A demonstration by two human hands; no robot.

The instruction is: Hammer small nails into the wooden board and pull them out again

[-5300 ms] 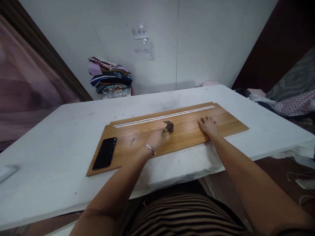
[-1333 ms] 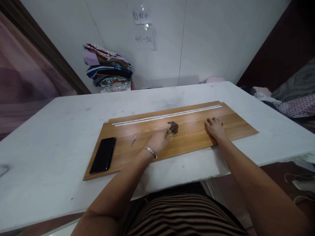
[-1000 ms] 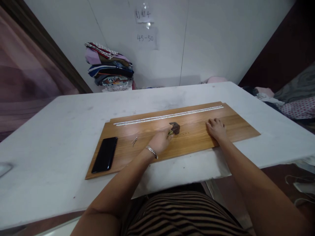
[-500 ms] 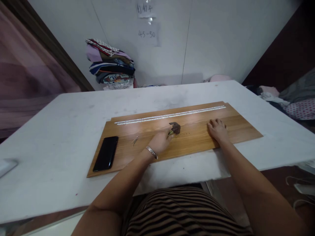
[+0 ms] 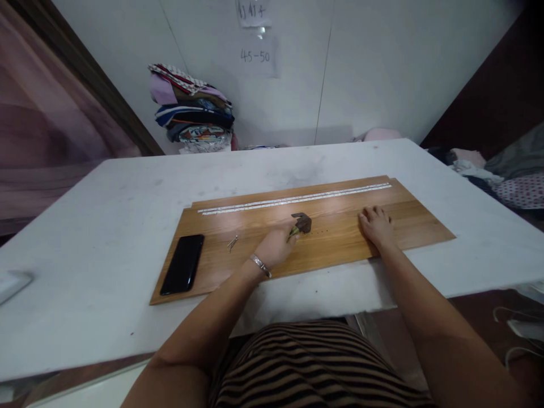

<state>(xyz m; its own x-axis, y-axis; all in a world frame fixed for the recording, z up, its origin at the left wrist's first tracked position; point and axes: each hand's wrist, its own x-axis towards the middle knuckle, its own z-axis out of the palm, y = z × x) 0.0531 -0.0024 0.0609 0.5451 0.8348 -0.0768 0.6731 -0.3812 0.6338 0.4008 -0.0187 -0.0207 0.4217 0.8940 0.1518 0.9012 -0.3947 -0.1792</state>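
Note:
A long wooden board point(image 5: 340, 249) lies on a white table point(image 5: 85, 226). My left hand point(image 5: 276, 246), with a bracelet at the wrist, is closed round the handle of a small hammer point(image 5: 301, 222) whose dark head rests on the board. A short row of tiny dark dots, perhaps nails point(image 5: 319, 232), runs just right of the head. My right hand point(image 5: 376, 225) lies flat on the board with fingers spread, pressing it down. A long white strip point(image 5: 293, 199) runs along the board's far edge.
A black phone point(image 5: 182, 271) lies on the board's left end, and a few loose nails point(image 5: 232, 243) lie to its right. Folded fabrics point(image 5: 191, 110) are stacked behind the table by the wall. More cloth point(image 5: 510, 181) lies at the right.
Both hands and the hammer stay almost where they were. Only the camera has shifted a little.

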